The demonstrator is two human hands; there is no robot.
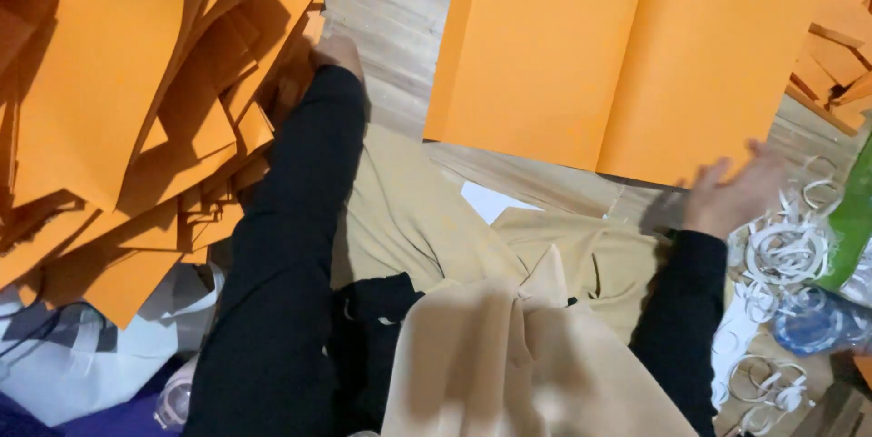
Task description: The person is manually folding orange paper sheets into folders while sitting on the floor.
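A large orange folded sheet (627,46), creased down its middle like an open folder, lies flat on the wooden floor (391,10) at the far right, smooth and bright, its near edge just by the right hand (731,192). That hand is spread wide, fingers loose, touching or nearly touching the sheet's near corner, seemingly to steady it. The left hand (338,51) reaches far into a heaped pile of orange sheets (136,101) on the left; its fingers are buried among them, so I cannot tell its grip. Both arms wear black sleeves over tan trousers (427,219). Curled white paper strips (786,246) litter the floor at near right, beside a green object (854,219).
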